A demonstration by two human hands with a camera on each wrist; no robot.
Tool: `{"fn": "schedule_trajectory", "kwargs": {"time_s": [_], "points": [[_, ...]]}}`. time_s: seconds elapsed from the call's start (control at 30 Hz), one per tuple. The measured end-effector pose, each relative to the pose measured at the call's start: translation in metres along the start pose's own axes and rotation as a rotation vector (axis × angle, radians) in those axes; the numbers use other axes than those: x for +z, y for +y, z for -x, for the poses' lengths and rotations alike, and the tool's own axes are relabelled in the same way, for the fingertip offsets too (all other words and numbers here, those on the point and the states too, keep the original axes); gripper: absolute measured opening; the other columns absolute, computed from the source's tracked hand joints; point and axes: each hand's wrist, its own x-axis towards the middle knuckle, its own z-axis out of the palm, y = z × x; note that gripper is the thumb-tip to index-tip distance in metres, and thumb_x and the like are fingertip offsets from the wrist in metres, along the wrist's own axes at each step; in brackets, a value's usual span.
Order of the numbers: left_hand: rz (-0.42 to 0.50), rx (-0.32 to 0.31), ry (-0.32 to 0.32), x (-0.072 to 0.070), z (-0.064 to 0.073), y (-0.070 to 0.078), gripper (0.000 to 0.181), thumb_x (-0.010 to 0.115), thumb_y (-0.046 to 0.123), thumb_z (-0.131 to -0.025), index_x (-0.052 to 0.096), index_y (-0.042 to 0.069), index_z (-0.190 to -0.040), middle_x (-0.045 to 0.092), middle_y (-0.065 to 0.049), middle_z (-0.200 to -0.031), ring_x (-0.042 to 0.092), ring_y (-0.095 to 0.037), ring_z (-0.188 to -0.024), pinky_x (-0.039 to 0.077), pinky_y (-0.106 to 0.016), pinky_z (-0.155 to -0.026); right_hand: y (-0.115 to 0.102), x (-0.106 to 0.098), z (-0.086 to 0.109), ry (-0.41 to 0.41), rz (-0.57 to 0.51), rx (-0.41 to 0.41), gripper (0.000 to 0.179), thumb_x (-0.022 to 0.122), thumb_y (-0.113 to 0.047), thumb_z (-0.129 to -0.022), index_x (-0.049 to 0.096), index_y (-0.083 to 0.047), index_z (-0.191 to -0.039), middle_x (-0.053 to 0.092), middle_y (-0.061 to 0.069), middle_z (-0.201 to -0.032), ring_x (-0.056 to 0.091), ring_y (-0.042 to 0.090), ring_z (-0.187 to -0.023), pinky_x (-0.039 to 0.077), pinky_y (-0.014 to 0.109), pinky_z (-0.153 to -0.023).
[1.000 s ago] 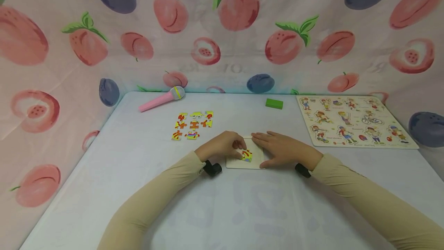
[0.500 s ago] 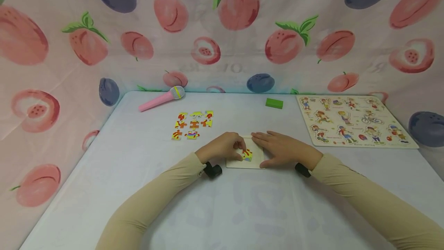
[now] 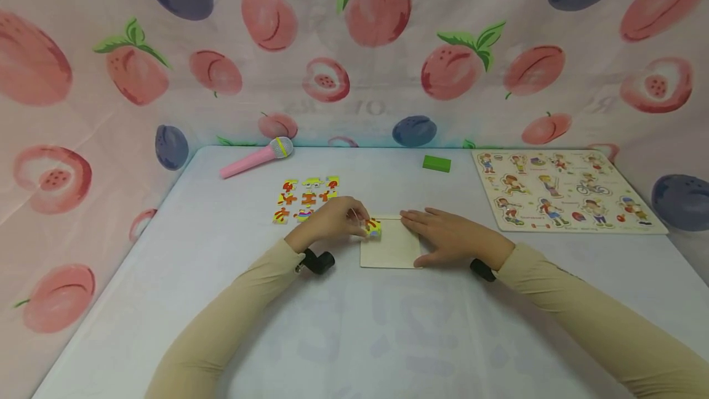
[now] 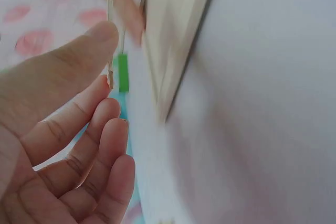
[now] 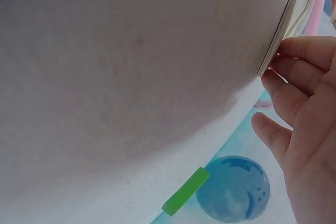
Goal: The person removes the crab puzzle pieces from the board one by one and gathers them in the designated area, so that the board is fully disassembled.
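Between thumb and fingertips, my left hand (image 3: 332, 219) pinches a yellow and red jigsaw piece (image 3: 373, 227) over the left edge of a small square wooden puzzle tray (image 3: 390, 250). The left wrist view shows this piece edge-on, held apart from the tray. My right hand (image 3: 453, 236) rests at the tray's right side with its fingers stretched out, and in the right wrist view its fingertips touch the tray's edge. Left of the tray lie several other jigsaw pieces (image 3: 308, 198) in loose rows, partly hidden behind my left hand.
A pink toy microphone (image 3: 252, 161) lies at the back left. At the back edge is a green block (image 3: 436, 163). A large wooden board with pictures of children (image 3: 570, 193) occupies the right side. A fruit-patterned cloth (image 3: 354, 116) rises behind the table.
My left hand has lifted the jigsaw piece from the middle of the tray and moved it left and away from me. The right hand has stayed at the tray.
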Motion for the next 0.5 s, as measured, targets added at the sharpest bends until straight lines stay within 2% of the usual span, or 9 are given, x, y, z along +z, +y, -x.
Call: {"fn": "schedule_trajectory", "kwargs": {"time_s": [0.27, 0.5], "points": [[-0.020, -0.080, 0.139, -0.033, 0.015, -0.031, 0.025, 0.080, 0.017, -0.074, 0.070, 0.008, -0.094, 0.066, -0.007, -0.094, 0.059, -0.022, -0.091, 0.048, -0.034, -0.083, 0.000, 0.000, 0.002, 0.022, 0.000, -0.016, 0.091, 0.059, -0.060, -0.082, 0.029, -0.001, -0.146, 0.026, 0.012, -0.155, 0.028, 0.028, -0.142, 0.024, 0.047, -0.114], [-0.049, -0.141, 0.157, -0.044, 0.021, -0.049, 0.024, 0.079, 0.017, -0.074, 0.069, 0.007, -0.094, 0.066, -0.008, -0.093, 0.057, -0.023, -0.087, 0.046, -0.033, -0.080, 0.001, 0.002, 0.002, 0.031, 0.006, -0.017, 0.091, 0.058, -0.061, -0.082, 0.030, -0.001, -0.146, 0.027, 0.012, -0.154, 0.029, 0.028, -0.141, 0.025, 0.047, -0.114]]}}
